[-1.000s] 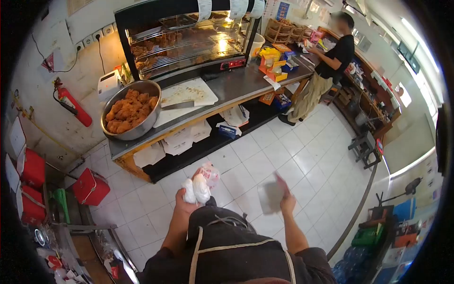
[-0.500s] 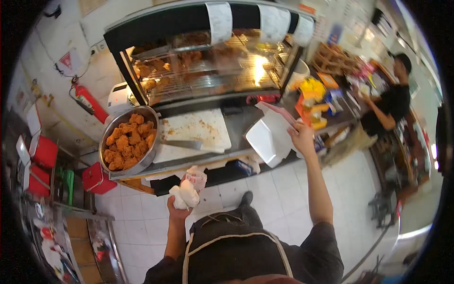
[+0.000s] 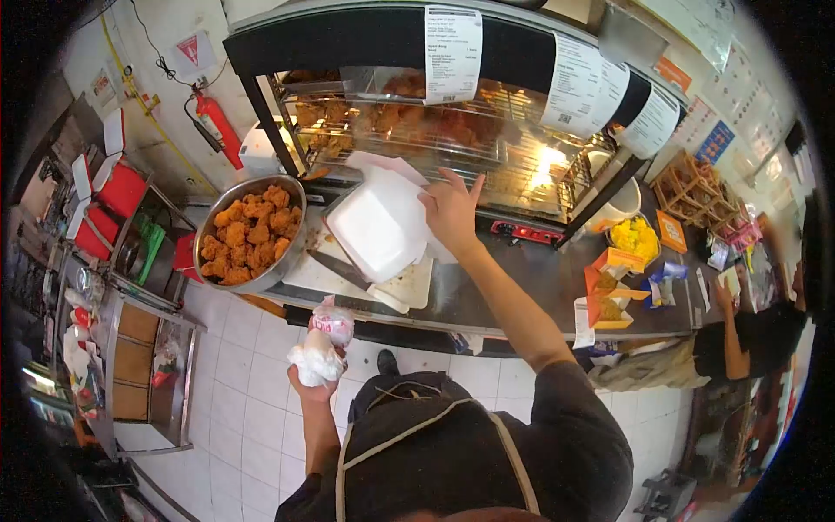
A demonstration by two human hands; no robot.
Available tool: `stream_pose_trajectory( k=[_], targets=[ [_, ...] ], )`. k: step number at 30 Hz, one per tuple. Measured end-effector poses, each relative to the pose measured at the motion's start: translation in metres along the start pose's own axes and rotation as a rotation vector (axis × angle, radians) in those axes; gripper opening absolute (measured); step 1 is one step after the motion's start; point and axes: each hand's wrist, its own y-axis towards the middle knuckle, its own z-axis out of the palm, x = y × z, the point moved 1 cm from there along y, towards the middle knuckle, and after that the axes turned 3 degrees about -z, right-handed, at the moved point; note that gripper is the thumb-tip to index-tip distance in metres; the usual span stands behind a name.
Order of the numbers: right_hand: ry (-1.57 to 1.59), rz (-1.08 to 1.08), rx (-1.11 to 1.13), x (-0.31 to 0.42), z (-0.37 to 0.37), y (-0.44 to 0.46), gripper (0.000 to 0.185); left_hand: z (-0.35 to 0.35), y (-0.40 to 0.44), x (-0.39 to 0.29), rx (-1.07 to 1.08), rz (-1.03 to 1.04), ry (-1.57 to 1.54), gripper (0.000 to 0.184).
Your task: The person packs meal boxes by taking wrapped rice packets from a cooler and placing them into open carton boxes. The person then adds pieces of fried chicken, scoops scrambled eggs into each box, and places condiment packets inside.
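White wrapped bundles (image 3: 317,358) and a pink-printed wrapped packet (image 3: 331,324) are held in my left hand (image 3: 313,383), just in front of the counter edge. My right hand (image 3: 452,209) is stretched out with fingers spread, at the right side of a white box (image 3: 376,224) with pinkish paper by it. The box is tilted over the white cutting board (image 3: 417,283); whether my fingers still touch it is unclear. A broad blade (image 3: 337,268) lies on the board beneath it. To the left stands a metal bowl (image 3: 296,252) of fried chicken (image 3: 248,233).
A lit glass display case (image 3: 522,165) with receipts (image 3: 452,54) hanging on it stands behind. Orange boxes (image 3: 606,304) and a yellow-filled container (image 3: 634,239) sit on the counter at right. A co-worker (image 3: 752,344) stands at far right. A fire extinguisher (image 3: 217,129) hangs left.
My right hand has moved left with the white box to the cutting board, and its fingers have spread. The counter is nearer. My left hand still holds the bundles.
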Motion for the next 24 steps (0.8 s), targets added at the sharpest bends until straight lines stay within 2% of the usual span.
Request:
stream_pose_trajectory(
  k=[2, 3, 4, 6, 8, 9, 10, 12, 13, 14, 18, 19, 20, 21, 22, 23, 24],
  targets=[
    [-0.095, -0.051, 0.077, 0.003, 0.015, 0.018, 0.011, -0.017, 0.012, 0.003, -0.143, 0.109, -0.084, 0.072],
    [-0.145, -0.108, 0.034, 0.007, 0.014, 0.021, 0.011, -0.032, 0.010, 0.003, -0.082, 0.088, -0.082, 0.073],
    [-0.141, -0.099, 0.031, 0.011, 0.012, 0.022, 0.011, -0.046, 0.018, -0.001, -0.114, 0.073, -0.071, 0.077],
    [0.059, -0.116, -0.133, 0.002, -0.002, 0.044, 0.009, 0.005, 0.035, 0.002, 0.140, 0.033, -0.018, 0.081],
    [0.067, -0.174, -0.160, -0.009, -0.024, 0.051, 0.011, -0.020, 0.048, -0.005, 0.022, 0.009, -0.111, 0.084],
    [0.093, -0.196, -0.077, -0.017, -0.041, 0.051, 0.013, -0.021, 0.053, -0.005, 0.099, -0.001, -0.089, 0.085],
    [0.060, -0.171, -0.114, -0.024, -0.051, 0.046, 0.012, -0.009, 0.059, -0.007, 0.148, 0.008, -0.027, 0.081],
    [0.135, 0.099, 0.010, -0.048, -0.071, 0.036, 0.016, -0.001, 0.066, -0.009, 0.076, 0.036, 0.017, 0.075],
    [0.111, 0.083, 0.001, -0.060, -0.083, 0.029, 0.019, -0.001, 0.068, -0.012, 0.054, 0.017, 0.008, 0.075],
    [0.043, 0.158, 0.082, -0.067, -0.099, 0.022, 0.019, -0.002, 0.071, -0.015, 0.052, 0.010, 0.013, 0.074],
    [-0.089, 0.309, 0.092, -0.093, -0.114, -0.020, 0.017, -0.016, 0.089, -0.024, 0.025, -0.063, 0.016, 0.071],
    [-0.176, 0.329, 0.081, -0.102, -0.108, -0.028, 0.016, -0.017, 0.095, -0.024, 0.100, -0.060, 0.004, 0.066],
    [-0.496, 0.020, 0.133, -0.129, -0.080, -0.051, 0.013, -0.010, 0.101, -0.024, 0.067, -0.047, 0.031, 0.064],
    [-0.555, 0.119, 0.224, -0.117, -0.076, -0.048, 0.012, -0.071, 0.107, -0.021, -0.071, 0.109, 0.547, 0.079],
    [-0.599, 0.216, 0.307, -0.099, -0.063, -0.040, 0.011, -0.091, 0.116, -0.027, -0.125, 0.202, 0.811, 0.087],
    [-0.594, 0.188, 0.299, -0.118, -0.044, -0.027, 0.011, -0.111, 0.124, -0.032, -0.207, 0.290, 1.076, 0.095],
    [-0.695, 0.082, 0.213, -0.145, -0.024, -0.024, 0.010, -0.076, 0.136, -0.032, -0.172, 0.142, 0.645, 0.093]
  ],
)
